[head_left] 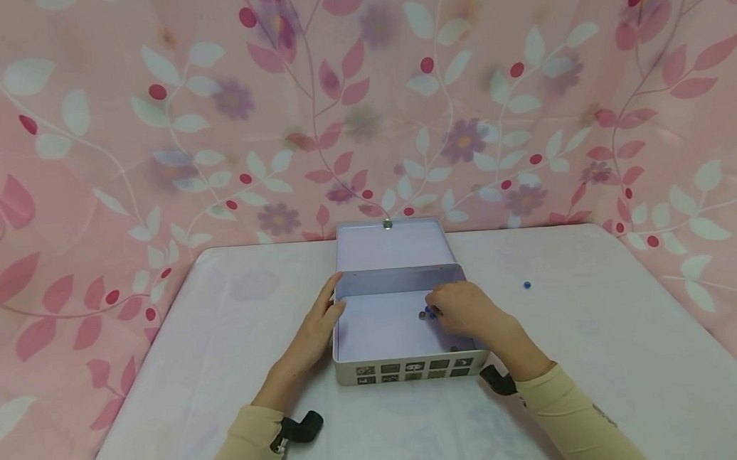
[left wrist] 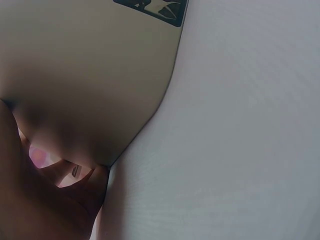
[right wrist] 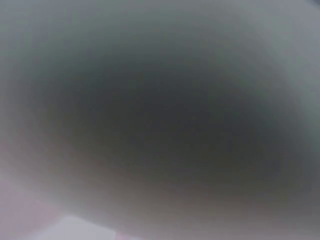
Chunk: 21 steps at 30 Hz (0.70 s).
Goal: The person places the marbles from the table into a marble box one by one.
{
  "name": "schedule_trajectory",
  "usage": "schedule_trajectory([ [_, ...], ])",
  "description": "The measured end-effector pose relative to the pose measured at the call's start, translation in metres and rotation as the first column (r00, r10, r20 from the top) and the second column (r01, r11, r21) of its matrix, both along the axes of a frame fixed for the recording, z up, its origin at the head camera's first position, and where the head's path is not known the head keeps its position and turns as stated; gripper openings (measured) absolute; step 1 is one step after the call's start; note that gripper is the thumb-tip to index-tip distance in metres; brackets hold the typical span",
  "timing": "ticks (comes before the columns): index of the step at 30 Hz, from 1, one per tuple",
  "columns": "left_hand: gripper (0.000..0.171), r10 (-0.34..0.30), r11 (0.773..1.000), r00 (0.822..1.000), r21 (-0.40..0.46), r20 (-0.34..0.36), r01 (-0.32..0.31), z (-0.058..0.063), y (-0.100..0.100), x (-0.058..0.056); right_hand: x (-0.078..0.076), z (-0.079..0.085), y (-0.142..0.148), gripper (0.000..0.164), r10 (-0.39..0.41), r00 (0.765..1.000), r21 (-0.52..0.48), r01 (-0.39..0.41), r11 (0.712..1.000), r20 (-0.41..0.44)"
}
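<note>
An open rectangular tin box point(head_left: 378, 370) with a pale inside and printed little squares on its front stands on the table. My left hand point(head_left: 314, 333) grips its left wall, thumb at the rim and fingers along the outside. In the left wrist view, fingers point(left wrist: 85, 195) lie against the side of the tin box point(left wrist: 95, 65). My right hand point(head_left: 467, 310) reaches inside the box's right half with fingers curled down at a few small blue marbles point(head_left: 428, 310). A dark marble point(head_left: 422, 316) lies just left of the fingertips. The right wrist view is a dark blur.
The box's lid point(head_left: 395, 244) is folded back, with a metal clasp point(head_left: 387, 224) at its top edge. A lone blue marble point(head_left: 527, 285) lies on the white table point(head_left: 583, 357) to the right. Another dark piece point(head_left: 454, 349) is by the box's front wall. A floral curtain point(head_left: 360, 116) hangs behind.
</note>
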<state>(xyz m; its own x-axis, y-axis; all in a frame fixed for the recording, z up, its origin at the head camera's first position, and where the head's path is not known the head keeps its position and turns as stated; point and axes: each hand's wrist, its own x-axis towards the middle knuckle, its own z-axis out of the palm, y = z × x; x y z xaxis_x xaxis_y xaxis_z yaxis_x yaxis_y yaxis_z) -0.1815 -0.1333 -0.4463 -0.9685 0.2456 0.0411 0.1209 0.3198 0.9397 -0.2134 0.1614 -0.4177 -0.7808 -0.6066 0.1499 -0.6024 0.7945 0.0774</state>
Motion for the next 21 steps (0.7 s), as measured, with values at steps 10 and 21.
schedule_trajectory([
  [10, 0.057, 0.037, 0.999, 0.999, -0.003, -0.034, -0.038, -0.018, 0.001, -0.007, -0.003, 0.008, 0.006, 0.01, -0.012, 0.985, -0.111, 0.031, 0.993, 0.172],
  [21, 0.059, -0.005, 1.0, 1.0, -0.021, 0.03, 0.005, 0.021, 0.003, 0.011, -0.008, 0.027, 0.017, 0.01, 0.018, 0.983, -0.235, 0.026, 0.972, 0.181],
])
